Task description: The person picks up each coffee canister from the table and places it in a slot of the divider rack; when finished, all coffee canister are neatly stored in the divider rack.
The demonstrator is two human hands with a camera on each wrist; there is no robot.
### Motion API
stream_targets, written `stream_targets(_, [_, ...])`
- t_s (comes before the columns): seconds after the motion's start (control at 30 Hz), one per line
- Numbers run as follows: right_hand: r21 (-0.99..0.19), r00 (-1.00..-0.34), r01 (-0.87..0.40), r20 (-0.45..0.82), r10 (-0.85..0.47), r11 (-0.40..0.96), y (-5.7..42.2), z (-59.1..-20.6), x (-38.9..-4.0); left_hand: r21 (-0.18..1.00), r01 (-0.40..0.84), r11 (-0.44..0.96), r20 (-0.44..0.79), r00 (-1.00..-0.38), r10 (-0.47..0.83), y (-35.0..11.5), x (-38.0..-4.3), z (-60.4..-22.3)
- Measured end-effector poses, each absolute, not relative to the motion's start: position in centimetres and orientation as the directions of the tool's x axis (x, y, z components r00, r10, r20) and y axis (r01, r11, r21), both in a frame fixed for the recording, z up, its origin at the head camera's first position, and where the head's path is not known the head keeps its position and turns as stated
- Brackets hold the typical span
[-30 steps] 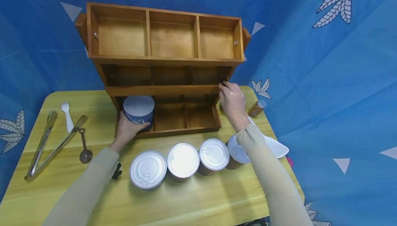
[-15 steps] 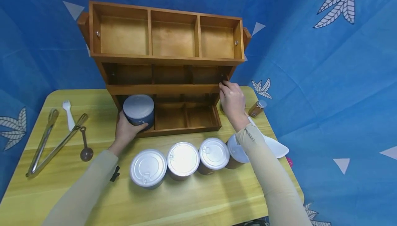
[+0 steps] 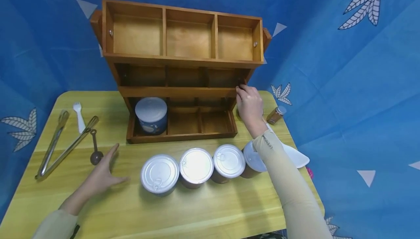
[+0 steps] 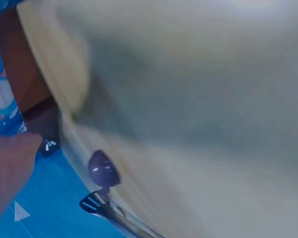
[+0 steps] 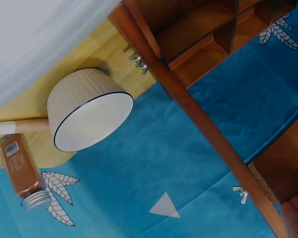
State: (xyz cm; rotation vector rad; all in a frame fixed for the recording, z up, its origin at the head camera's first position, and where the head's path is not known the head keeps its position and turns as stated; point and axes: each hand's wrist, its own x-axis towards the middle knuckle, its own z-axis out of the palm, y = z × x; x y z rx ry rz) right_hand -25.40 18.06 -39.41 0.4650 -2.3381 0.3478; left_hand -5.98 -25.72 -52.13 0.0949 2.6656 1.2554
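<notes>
My left hand [image 3: 100, 178] hovers over the left of the table, fingers and thumb spread, holding nothing. My right hand [image 3: 250, 104] grips the right side of the wooden rack [image 3: 177, 93] at its middle tier; the right wrist view shows its fingers [image 5: 295, 210] at the edge of a brown board. In the bottom tier's left compartment stands a blue can with a pale lid [image 3: 151, 116]. Before the rack is a row of cans: a silver-lidded can [image 3: 160, 173], a second can [image 3: 196, 166], a third can [image 3: 229, 160], and a bluish-lidded can [image 3: 254, 157] partly behind my right forearm.
Metal tongs [image 3: 54, 146], a white fork [image 3: 79, 118] and a brown scoop [image 3: 96, 157] lie at left. Right of the rack are a white pot [image 5: 84, 101], mostly hidden in the head view, a spice jar [image 3: 275, 115] and a white dish-like piece [image 3: 296, 157].
My left hand has let go of the blue can, leaving it in the bottom compartment, and has drawn back toward the lower left. My right hand keeps its grip on the rack.
</notes>
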Motion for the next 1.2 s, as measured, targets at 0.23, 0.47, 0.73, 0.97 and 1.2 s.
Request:
stream_targets(0.23, [-0.114, -0.669, -0.428, 0.706, -0.23, 0.896, 18.0, -39.5, -25.4, 0.819, 0.021, 0.573, -0.122, -0.97, 0.209, -23.0, -2.3, -54.2])
stream_targets(0.47, [-0.115, -0.663, -0.438, 0.711, -0.234, 0.892, 18.0, -39.5, -25.4, 0.876, 0.029, 0.482, -0.069, -0.98, 0.186, -19.2, -1.7, -55.4])
stream_targets(0.73, [-0.125, -0.672, -0.432, 0.705, -0.226, 0.893, 18.0, -39.5, -25.4, 0.946, 0.014, 0.325, -0.029, -0.991, 0.128, -16.4, -2.0, -55.9])
stream_targets(0.97, [-0.126, -0.673, -0.432, 0.705, -0.226, 0.893, 18.1, -39.3, -25.5, 0.94, 0.021, 0.34, -0.012, -0.995, 0.095, -15.8, -2.2, -56.1])
stream_targets(1.2, [-0.122, -0.673, -0.43, 0.704, -0.227, 0.895, 18.1, -39.5, -25.5, 0.948, 0.043, 0.316, 0.018, -0.996, 0.083, -15.9, -2.5, -56.0])
